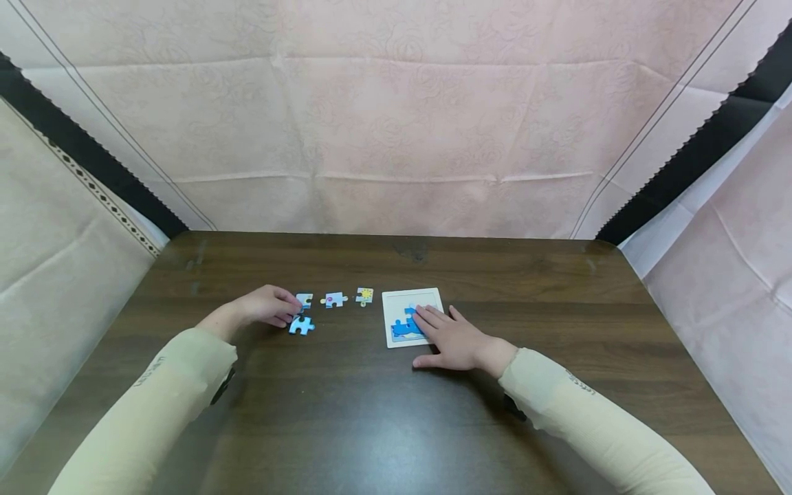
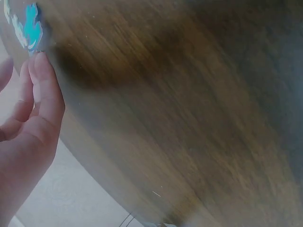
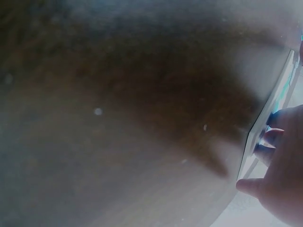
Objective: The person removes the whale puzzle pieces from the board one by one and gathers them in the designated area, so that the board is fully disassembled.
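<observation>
My left hand (image 1: 272,305) is at the left end of the loose jigsaw pieces, its fingertips touching or just beside a blue-and-white piece (image 1: 306,300). Just below lies a blue piece (image 1: 302,325). In the left wrist view the fingers of the left hand (image 2: 35,109) are nearly straight beside a bright blue piece (image 2: 33,29), with the thumb apart. My right hand (image 1: 454,340) rests with spread fingers on the white puzzle tray (image 1: 396,299), over joined blue pieces (image 1: 405,328). The right wrist view shows the right hand (image 3: 284,161) at the tray's edge (image 3: 270,106).
Two more loose pieces, one white and blue (image 1: 334,300) and one with a yellow shape (image 1: 364,295), lie between the left hand and the tray. The brown wooden table (image 1: 346,412) ends at a pale cloth (image 1: 396,137) behind it.
</observation>
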{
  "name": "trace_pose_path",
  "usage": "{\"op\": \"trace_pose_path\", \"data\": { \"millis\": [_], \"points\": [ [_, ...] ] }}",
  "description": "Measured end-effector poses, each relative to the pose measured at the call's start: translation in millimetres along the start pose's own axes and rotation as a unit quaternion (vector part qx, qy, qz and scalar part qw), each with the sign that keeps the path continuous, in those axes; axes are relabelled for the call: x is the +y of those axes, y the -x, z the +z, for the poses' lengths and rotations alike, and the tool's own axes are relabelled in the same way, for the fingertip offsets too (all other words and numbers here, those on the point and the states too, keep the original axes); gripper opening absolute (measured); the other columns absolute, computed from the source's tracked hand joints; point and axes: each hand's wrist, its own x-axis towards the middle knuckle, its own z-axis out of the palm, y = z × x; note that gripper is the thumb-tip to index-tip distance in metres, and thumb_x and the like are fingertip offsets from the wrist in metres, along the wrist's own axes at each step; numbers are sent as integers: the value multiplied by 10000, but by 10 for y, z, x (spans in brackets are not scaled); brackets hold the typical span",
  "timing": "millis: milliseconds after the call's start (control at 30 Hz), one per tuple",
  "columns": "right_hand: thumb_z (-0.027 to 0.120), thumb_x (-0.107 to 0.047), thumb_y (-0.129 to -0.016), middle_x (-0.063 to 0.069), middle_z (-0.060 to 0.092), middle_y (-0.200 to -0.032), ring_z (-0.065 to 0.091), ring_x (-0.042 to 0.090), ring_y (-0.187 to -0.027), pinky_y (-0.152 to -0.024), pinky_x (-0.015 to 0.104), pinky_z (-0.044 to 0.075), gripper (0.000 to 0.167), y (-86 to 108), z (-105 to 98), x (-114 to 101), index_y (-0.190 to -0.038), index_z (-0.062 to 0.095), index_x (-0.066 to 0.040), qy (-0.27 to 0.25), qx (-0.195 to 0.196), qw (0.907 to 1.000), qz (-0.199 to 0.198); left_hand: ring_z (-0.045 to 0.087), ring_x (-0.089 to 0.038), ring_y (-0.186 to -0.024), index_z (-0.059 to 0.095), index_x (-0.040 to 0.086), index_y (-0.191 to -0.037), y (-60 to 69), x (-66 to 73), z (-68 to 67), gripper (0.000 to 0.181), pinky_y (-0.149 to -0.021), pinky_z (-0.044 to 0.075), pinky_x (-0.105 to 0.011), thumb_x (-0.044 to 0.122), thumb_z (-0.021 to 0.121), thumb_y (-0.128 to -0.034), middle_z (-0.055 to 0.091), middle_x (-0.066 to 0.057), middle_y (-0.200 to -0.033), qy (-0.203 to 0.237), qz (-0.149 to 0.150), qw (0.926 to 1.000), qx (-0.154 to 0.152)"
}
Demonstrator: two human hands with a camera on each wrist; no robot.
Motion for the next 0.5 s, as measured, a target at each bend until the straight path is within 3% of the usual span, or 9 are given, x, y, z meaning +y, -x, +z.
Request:
{"op": "trace_pose_path", "data": {
  "millis": [233, 367, 500],
  "points": [
    [458, -662, -852, 25, 116, -1584, 109, 226, -1461, -1156, 572, 99, 877, -10, 9, 9, -1504, 169, -151, -23, 35, 10000, 9, 613, -159, -847, 553, -87, -1171, -29, -89, -76, 404, -768, 564, -284, 225, 583, -916, 626, -171, -1032, 341, 208, 9987, -311],
    [457, -665, -851, 24, 124, -1583, 114, 228, -1460, -1157, 568, 103, 877, -1, 4, 14, -1504, 172, -153, -39, 86, 10000, 1, 604, -192, -933, 523, -72, -1231, -46, -26, -42, 413, -852, 550, -321, 222, 540, -941, 591, -218, -1151, 214, 181, 9994, -191],
    [479, -647, -852, 35, 133, -1581, 120, 236, -1459, -1158, 567, 99, 875, 31, -14, 5, -1503, 175, -147, -144, 154, 9998, -48, 596, -215, -976, 479, -99, -1274, -73, 88, 39, 412, -885, 537, -337, 175, 487, -967, 562, -255, -1214, 210, 414, 9985, -282]
  ]
}}
